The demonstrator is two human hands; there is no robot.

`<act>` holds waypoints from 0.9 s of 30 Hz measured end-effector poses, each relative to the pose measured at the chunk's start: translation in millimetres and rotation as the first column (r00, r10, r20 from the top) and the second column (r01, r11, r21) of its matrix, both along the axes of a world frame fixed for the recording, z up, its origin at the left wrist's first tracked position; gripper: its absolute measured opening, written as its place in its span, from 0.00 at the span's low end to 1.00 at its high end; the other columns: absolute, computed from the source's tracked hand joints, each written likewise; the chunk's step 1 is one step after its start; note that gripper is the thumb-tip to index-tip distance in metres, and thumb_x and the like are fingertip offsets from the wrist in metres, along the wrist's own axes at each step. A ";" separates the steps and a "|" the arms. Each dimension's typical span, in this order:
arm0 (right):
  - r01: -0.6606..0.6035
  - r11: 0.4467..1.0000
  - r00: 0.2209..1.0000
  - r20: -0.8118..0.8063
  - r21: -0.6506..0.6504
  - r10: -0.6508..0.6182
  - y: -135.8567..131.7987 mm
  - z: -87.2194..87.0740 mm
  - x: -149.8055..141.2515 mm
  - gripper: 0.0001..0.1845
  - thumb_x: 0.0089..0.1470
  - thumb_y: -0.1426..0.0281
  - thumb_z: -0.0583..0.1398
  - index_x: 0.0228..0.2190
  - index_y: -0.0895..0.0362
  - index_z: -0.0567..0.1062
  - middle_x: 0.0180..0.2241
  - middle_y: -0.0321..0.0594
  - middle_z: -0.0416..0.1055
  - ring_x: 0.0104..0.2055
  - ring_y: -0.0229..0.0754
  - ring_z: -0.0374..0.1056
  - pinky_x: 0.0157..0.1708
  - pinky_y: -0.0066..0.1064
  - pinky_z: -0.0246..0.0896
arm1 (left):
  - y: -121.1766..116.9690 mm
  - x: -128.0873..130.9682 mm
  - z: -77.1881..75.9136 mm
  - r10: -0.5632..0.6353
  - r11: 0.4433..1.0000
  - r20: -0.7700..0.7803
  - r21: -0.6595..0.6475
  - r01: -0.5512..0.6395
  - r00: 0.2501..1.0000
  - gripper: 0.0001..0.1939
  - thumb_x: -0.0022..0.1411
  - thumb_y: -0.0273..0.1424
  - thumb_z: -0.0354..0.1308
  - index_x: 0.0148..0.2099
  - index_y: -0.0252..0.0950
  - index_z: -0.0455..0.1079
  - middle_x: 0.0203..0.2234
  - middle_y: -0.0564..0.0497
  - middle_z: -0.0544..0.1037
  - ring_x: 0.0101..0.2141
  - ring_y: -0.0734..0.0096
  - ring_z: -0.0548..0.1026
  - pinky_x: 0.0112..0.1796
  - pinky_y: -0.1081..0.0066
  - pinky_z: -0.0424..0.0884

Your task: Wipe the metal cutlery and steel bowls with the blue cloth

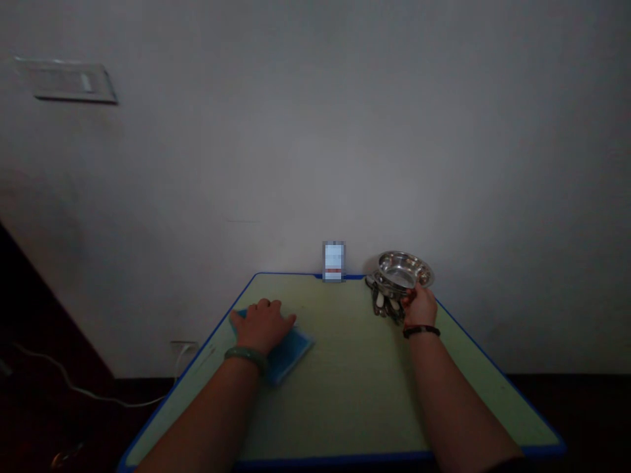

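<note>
My left hand (263, 326) lies with fingers spread on a blue cloth (290, 353), pressing it against the left part of the table top. The cloth looks flat and slightly blurred. At the far right, my right hand (420, 306) grips the near rim of a shiny metal bowl (404, 269), which is tilted toward me. Beneath and to the left of the bowl is a bunch of cutlery (380, 302) with dark and pale parts; the bowl and my hand hide some of it.
The light green table (340, 394) has a blue edge and stands against a grey wall (315, 131). A phone with a lit screen (334, 261) leans upright at the back edge. A white cable (98, 397) runs from a wall socket at the left; a switch plate (73, 81) is higher up.
</note>
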State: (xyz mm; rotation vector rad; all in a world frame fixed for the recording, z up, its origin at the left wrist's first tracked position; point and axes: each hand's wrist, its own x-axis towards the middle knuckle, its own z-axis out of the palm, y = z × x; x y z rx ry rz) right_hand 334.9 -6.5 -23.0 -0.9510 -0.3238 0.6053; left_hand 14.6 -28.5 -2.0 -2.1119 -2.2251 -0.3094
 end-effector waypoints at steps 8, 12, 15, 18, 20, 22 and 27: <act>0.006 1.000 1.000 -0.024 0.004 -0.005 -1.6 2.4 -0.4 0.09 0.43 0.66 0.61 0.24 0.56 0.65 0.15 0.26 0.64 0.12 0.29 0.55 0.12 0.21 0.52 | 24.0 -14.2 -22.7 -0.227 0.936 0.177 -0.232 0.265 0.958 0.33 0.55 0.40 0.51 0.60 0.30 0.60 0.58 0.39 0.64 0.57 0.61 0.63 0.56 0.68 0.56; 0.005 1.000 1.000 -0.006 -0.009 -0.005 -2.9 3.4 -1.7 0.10 0.44 0.66 0.60 0.22 0.56 0.64 0.15 0.26 0.64 0.12 0.29 0.55 0.12 0.21 0.51 | 16.5 -1.6 -22.2 -0.330 0.908 0.238 -0.185 0.376 0.913 0.34 0.53 0.38 0.55 0.61 0.33 0.59 0.58 0.44 0.64 0.57 0.65 0.62 0.56 0.72 0.55; -0.001 1.000 1.000 0.020 -0.009 0.001 -3.9 4.7 -3.6 0.11 0.44 0.66 0.60 0.22 0.57 0.63 0.16 0.26 0.64 0.12 0.29 0.55 0.12 0.22 0.51 | 10.6 8.6 -21.3 -0.448 0.843 0.294 -0.175 0.509 0.844 0.30 0.54 0.36 0.55 0.59 0.37 0.62 0.57 0.48 0.67 0.56 0.67 0.64 0.56 0.73 0.56; -0.035 0.999 0.999 -0.028 -0.021 0.034 -4.3 9.4 -4.3 0.10 0.44 0.66 0.61 0.22 0.56 0.63 0.15 0.26 0.64 0.12 0.29 0.55 0.12 0.21 0.52 | 10.1 11.7 -19.5 -0.561 0.788 0.285 -0.103 0.607 0.777 0.24 0.55 0.34 0.54 0.56 0.42 0.66 0.55 0.53 0.69 0.55 0.69 0.65 0.56 0.71 0.56; -0.060 0.998 0.995 -0.087 -0.027 0.058 -3.7 14.1 -3.2 0.09 0.45 0.68 0.60 0.23 0.56 0.64 0.15 0.25 0.63 0.13 0.28 0.55 0.13 0.20 0.53 | 12.0 8.3 -16.8 -0.575 0.810 0.209 0.007 0.587 0.791 0.22 0.57 0.34 0.52 0.54 0.42 0.68 0.53 0.52 0.70 0.55 0.68 0.65 0.56 0.69 0.56; -0.079 0.997 0.989 -0.126 -0.026 0.075 -2.0 18.2 -0.5 0.08 0.45 0.68 0.59 0.24 0.56 0.64 0.15 0.25 0.63 0.13 0.28 0.55 0.13 0.20 0.53 | 14.2 0.5 -13.7 -0.448 0.893 0.126 0.118 0.435 0.885 0.22 0.59 0.36 0.48 0.54 0.39 0.68 0.52 0.48 0.72 0.53 0.63 0.65 0.55 0.66 0.57; -0.122 0.992 0.989 -0.087 -0.013 0.120 2.7 16.7 9.8 0.11 0.44 0.66 0.62 0.24 0.56 0.64 0.15 0.25 0.64 0.13 0.28 0.55 0.13 0.21 0.52 | 21.6 -31.9 -13.9 0.089 0.992 0.118 -0.096 -0.078 0.989 0.29 0.56 0.44 0.46 0.58 0.39 0.63 0.53 0.38 0.68 0.51 0.45 0.67 0.44 0.50 0.66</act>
